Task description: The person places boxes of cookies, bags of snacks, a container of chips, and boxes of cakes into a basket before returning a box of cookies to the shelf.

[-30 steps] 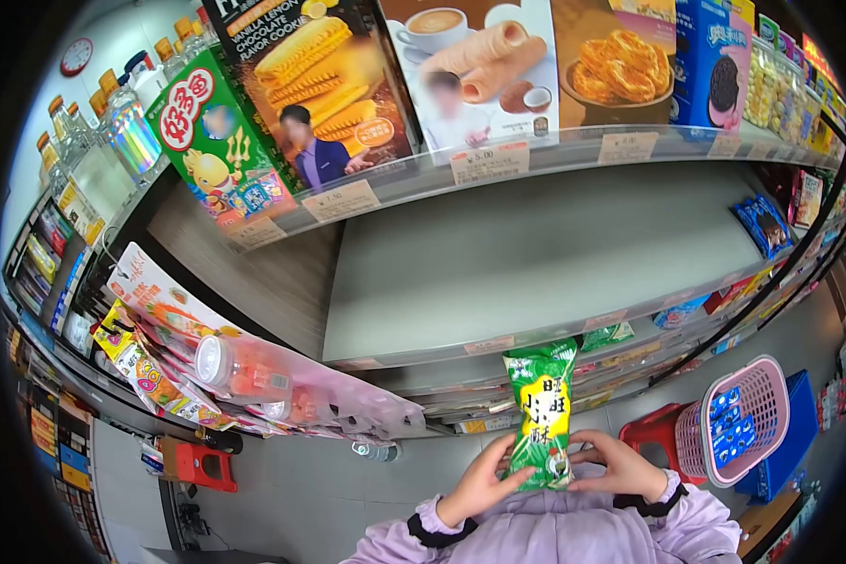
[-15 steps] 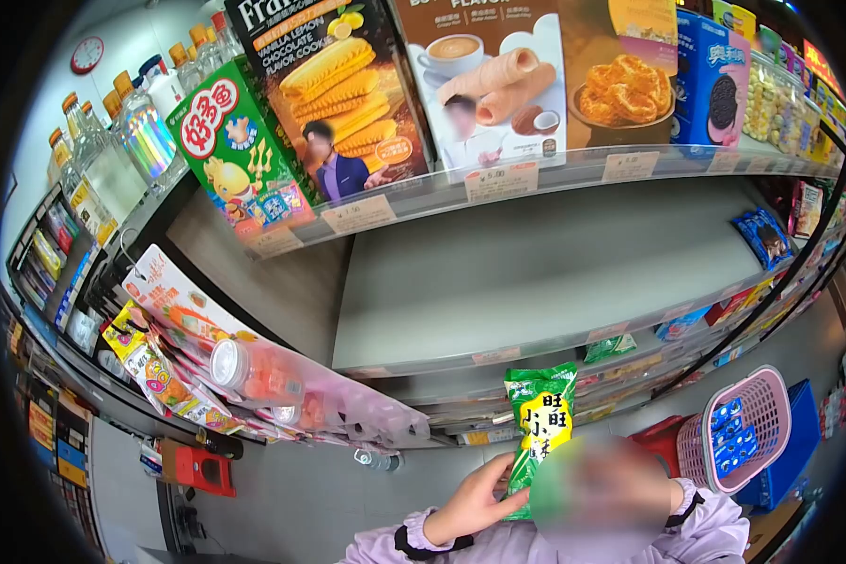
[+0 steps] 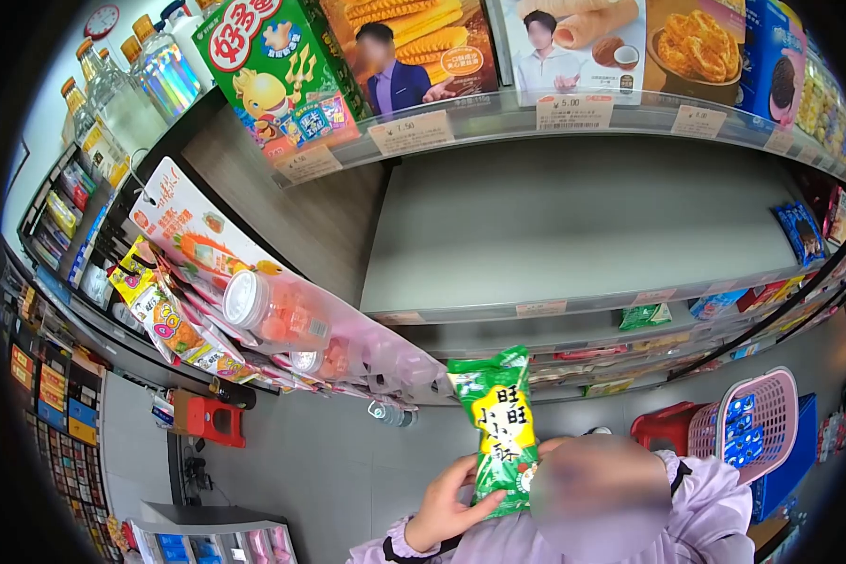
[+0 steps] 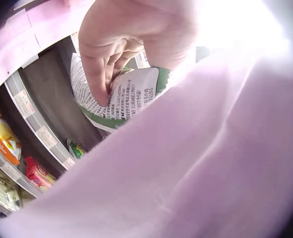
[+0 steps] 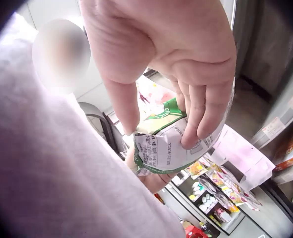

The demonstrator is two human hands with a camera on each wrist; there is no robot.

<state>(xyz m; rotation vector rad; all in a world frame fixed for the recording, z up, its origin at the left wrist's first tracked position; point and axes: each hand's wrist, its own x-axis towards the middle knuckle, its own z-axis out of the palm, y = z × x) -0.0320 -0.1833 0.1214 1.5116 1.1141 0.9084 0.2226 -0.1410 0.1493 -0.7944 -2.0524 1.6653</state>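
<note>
A green snack bag (image 3: 500,432) with a yellow patch and black lettering stands upright before the person's chest. My left hand (image 3: 449,503) grips its lower left side, thumb across the front. In the left wrist view, curled fingers (image 4: 99,74) lie over the bag's white printed back. A blur hides most of my right hand (image 3: 559,446) in the head view. From the right wrist, that hand's thumb and fingers pinch the bag's side, over its white text panel (image 5: 173,146).
Ahead stands a grey shelf (image 3: 573,235) with biscuit boxes (image 3: 282,80) above it. A blue packet (image 3: 799,232) sits at its right end. Hanging candy packs (image 3: 174,320) line the left. Low right are a pink basket (image 3: 780,414) holding blue packs and a red stool (image 3: 663,428).
The head view has shifted, so the shelf appears higher and farther right. The bag has moved left in view and stays in both hands.
</note>
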